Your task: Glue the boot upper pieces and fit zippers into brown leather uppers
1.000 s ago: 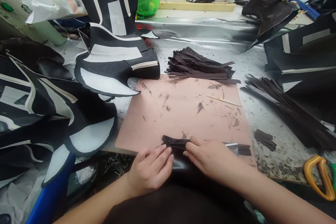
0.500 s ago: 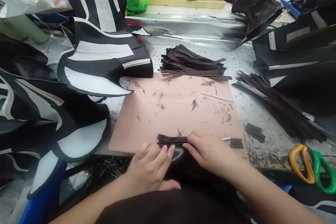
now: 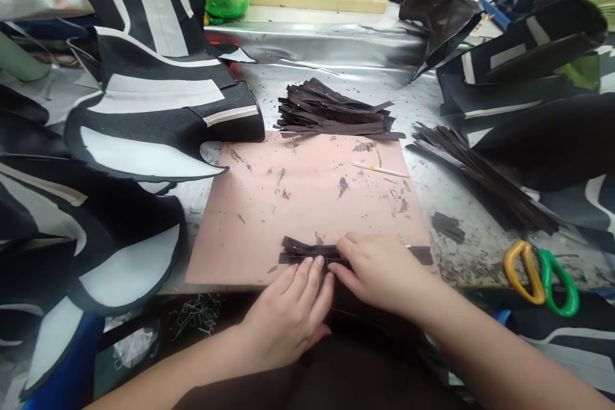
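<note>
A dark brown zipper lies crosswise near the front edge of a pink board. My left hand has its fingers close together, their tips on the zipper's near edge and the thumb lower down. My right hand is closed over the zipper's middle, its thumb and forefinger pinching there; the zipper's right end shows beyond the hand. Just below the fingers is dark material, mostly hidden by my hands and in shadow. A bundle of dark zippers rests at the board's far edge.
Black boot uppers with white strips stand at the left, and more dark uppers at the right. Another bundle of dark strips lies right of the board. Scissors with yellow and green handles sit at the front right. A thin white stick lies on the board.
The view has shifted slightly to the right. My left hand's fingers have drawn together and moved closer to my right hand. My right hand keeps its hold on the zipper.
</note>
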Motion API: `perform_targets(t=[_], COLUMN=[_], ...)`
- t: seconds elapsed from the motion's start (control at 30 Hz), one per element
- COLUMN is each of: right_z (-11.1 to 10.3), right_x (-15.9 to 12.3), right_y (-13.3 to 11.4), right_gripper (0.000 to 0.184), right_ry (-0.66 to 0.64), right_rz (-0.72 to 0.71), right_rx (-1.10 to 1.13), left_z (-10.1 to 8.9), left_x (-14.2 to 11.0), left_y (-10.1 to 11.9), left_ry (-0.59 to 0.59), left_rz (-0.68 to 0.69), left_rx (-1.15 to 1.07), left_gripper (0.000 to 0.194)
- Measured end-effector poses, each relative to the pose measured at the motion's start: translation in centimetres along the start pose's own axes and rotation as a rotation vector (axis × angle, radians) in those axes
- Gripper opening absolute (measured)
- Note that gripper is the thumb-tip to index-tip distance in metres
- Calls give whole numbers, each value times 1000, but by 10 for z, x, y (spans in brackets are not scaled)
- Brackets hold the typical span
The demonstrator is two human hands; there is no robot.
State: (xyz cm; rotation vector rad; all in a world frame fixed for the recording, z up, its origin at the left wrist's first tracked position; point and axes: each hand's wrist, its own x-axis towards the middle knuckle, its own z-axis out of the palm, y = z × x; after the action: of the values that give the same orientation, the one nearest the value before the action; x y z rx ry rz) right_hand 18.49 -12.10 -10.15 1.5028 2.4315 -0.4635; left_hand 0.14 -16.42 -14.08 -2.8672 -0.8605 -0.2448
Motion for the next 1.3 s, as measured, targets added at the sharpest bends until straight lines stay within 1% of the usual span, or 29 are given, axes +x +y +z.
perform_targets(t=[0.1, 0.17, 0.37, 0.47, 0.57, 0.63, 0.73, 0.8, 0.87, 0.9, 0.93, 0.97, 1.03, 1.07, 1.1, 1.13, 1.17, 1.2, 1.23, 1.3], right_z=[-4, -4, -2, -4, -1, 2, 3, -2, -8, -11, -12, -11, -3, 3, 10, 18, 24, 30, 33, 36], right_x=[-8, -13, -16, -12, -8, -6, -7, -14, -25, -31, -37, -42, -48, -48, -48, -47, -45, -45, -44, -47], right_y=[14, 21, 22, 22, 20, 18, 16, 20, 31, 38, 44, 50, 56, 56, 55, 52, 49, 46, 43, 39], right_gripper=[22, 22, 22, 22, 22, 21, 20, 23, 31, 33, 33, 30, 25, 26, 28, 29, 29, 28, 26, 23], right_ry=[-22, -18, 11, -2, 4, 23, 42, 51, 74, 81, 79, 73, 90, 126, 180, 248, 315, 371, 409, 440], right_rz=[81, 105, 154, 177, 181, 157, 122, 191, 344, 411, 446, 444, 399, 400, 435, 497, 562, 613, 641, 663], right_rx=[98, 146, 195, 188, 159, 126, 51, -31, -68, -23, 84, 251, 682, 891, 1065, 1189, 1262, 1282, 1255, 1109], left_z=[1, 1, 0, 0, 0, 0, 2, 4, 6, 7, 8, 9, 10, 10, 10, 11, 11, 12, 13, 15], left_x=[-1, 0, 3, 5, 12, 20, 31, 36, 40, 41, 42, 42, 44, 45, 46, 48, 49, 50, 50, 51], left_y=[1, 0, -4, -4, -2, 1, 5, 6, 6, 6, 5, 4, 2, 1, 0, -2, -3, -4, -5, -8], left_ry=[-9, -17, -83, -102, -115, -126, -156, -159, -123, -105, -89, -80, -83, -90, -93, -92, -87, -78, -68, -51], left_rz=[-3, 6, 46, 39, 39, 68, 118, 128, 159, 175, 194, 208, 218, 222, 232, 241, 249, 261, 271, 281], left_rx=[17, 22, 20, 24, 35, 38, 43, 63, 76, 72, 62, 50, 30, 21, 11, 2, -11, -26, -42, -67], left_gripper=[53, 55, 61, 64, 62, 61, 65, 67, 65, 63, 61, 58, 54, 53, 53, 53, 54, 55, 57, 60])
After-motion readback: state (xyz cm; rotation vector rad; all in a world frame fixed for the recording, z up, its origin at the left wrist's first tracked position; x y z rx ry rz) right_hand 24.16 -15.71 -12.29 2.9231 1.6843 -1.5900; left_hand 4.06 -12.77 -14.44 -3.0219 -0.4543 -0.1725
